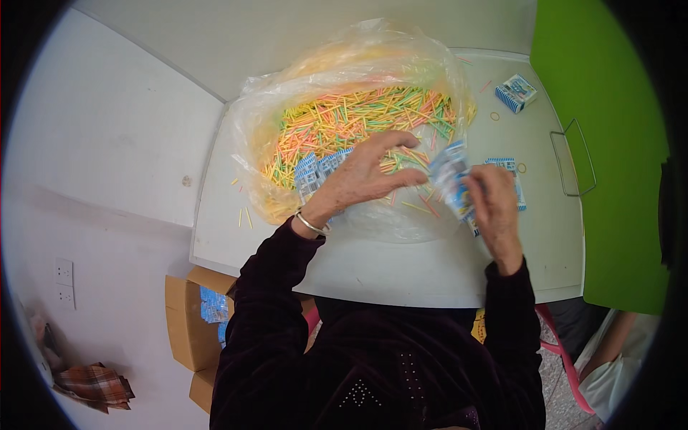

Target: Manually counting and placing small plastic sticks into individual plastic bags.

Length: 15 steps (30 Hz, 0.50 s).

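Note:
My right hand (pixel 494 204) is closed on a small blue-and-white packet (pixel 450 175), slightly smeared by motion, which tilts up over the right edge of a clear plastic bag (pixel 258 107). Thin, short yellow, pink and green sticks (pixel 358 118) fill the open bag in a loose heap. Above the heap's near side, my left hand (pixel 369 168) is open, thumb and fingers apart, with nothing visible between them. Several more blue-and-white packets (pixel 308 174) lie on the heap beside my left wrist, partly covered by it. Another packet (pixel 505 165) lies on the table behind my right hand.
At the table's far right sits a banded-looking stack of blue-and-white packets (pixel 516 93). Two rubber bands (pixel 494 116) and a wire loop (pixel 577 158) lie near the green panel (pixel 609 143). Below the table's left edge stands a cardboard box (pixel 185 322) with blue packets inside.

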Each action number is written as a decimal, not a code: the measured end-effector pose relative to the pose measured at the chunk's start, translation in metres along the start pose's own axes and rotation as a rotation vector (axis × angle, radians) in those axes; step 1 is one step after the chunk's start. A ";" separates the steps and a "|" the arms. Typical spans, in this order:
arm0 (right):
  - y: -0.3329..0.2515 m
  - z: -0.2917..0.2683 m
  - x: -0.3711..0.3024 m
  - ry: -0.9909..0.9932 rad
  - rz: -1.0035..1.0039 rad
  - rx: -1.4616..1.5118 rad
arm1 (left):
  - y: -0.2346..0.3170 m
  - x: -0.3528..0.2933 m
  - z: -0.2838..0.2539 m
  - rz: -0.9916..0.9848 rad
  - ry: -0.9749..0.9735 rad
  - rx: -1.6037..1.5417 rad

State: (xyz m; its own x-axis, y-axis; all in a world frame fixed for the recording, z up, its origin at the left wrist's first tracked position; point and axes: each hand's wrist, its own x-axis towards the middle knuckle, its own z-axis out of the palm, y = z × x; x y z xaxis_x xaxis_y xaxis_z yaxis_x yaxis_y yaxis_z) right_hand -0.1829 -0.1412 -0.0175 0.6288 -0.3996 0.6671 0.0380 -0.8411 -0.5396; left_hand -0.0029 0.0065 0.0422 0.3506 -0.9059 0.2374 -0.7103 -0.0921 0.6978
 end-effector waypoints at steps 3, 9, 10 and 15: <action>-0.014 0.019 -0.001 -0.082 0.058 0.171 | 0.004 0.005 0.009 -0.138 -0.225 -0.200; -0.020 0.044 -0.002 -0.140 0.412 0.590 | -0.009 -0.004 0.015 -0.163 -0.118 -0.188; -0.017 0.046 -0.003 -0.138 0.409 0.591 | -0.009 -0.006 0.016 -0.161 -0.117 -0.186; -0.009 0.058 -0.013 -0.249 0.568 0.712 | -0.018 -0.011 0.025 0.032 -0.014 0.013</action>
State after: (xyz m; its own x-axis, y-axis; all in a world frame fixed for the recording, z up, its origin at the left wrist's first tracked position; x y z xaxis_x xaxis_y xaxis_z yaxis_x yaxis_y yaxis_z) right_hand -0.1467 -0.1072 -0.0511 0.8436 -0.5226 0.1236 0.0887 -0.0914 -0.9919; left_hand -0.0090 0.0081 0.0099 0.3190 -0.9141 0.2503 -0.7292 -0.0681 0.6809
